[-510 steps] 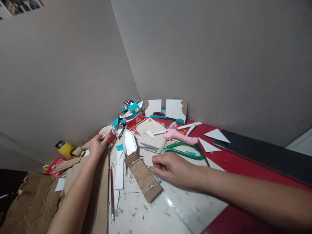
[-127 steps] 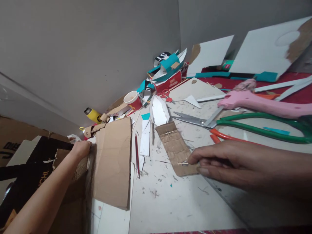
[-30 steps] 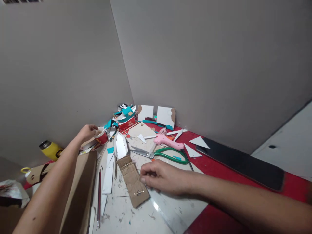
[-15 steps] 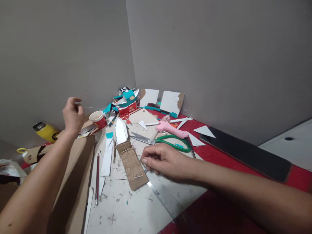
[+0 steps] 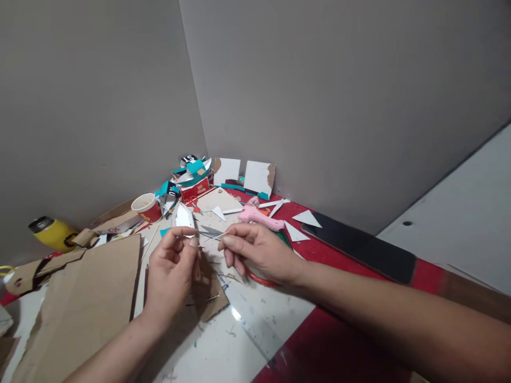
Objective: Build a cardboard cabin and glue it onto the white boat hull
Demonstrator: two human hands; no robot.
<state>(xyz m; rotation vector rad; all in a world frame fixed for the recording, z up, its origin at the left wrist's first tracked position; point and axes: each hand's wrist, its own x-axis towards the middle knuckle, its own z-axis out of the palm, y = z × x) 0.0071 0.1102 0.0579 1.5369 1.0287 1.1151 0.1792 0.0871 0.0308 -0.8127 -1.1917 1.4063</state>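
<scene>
Between the left hand (image 5: 171,268) and the right hand (image 5: 255,247), over the middle of the surface (image 5: 227,348), is a thin stick (image 5: 211,233), hard to tell apart from the blades of the scissors (image 5: 213,231) lying behind it. The left grip is pinched on one end with thumb and forefinger; the right grip pinches the other, its remaining fingers curled.

Below the hands lies a brown cardboard strip (image 5: 211,292), partly hidden by the left hand, with a clear ruler (image 5: 255,327) just beside it. An orange handle (image 5: 261,280) shows under the right hand.

Beyond the hands are a white boat-shaped paper piece (image 5: 184,215) and, to the right of it, a pink glue gun (image 5: 261,217). Farther right, one white triangle (image 5: 306,218) overlaps the edge of a long dark panel (image 5: 359,247).

On the left, a large cardboard sheet (image 5: 91,287) lies near a red paper cup (image 5: 147,208), which stands upright, and a yellow bottle (image 5: 56,234), which is tilted. Toward the corner is a red box (image 5: 194,189); two white cards (image 5: 258,178) lean by the wall (image 5: 339,106).
</scene>
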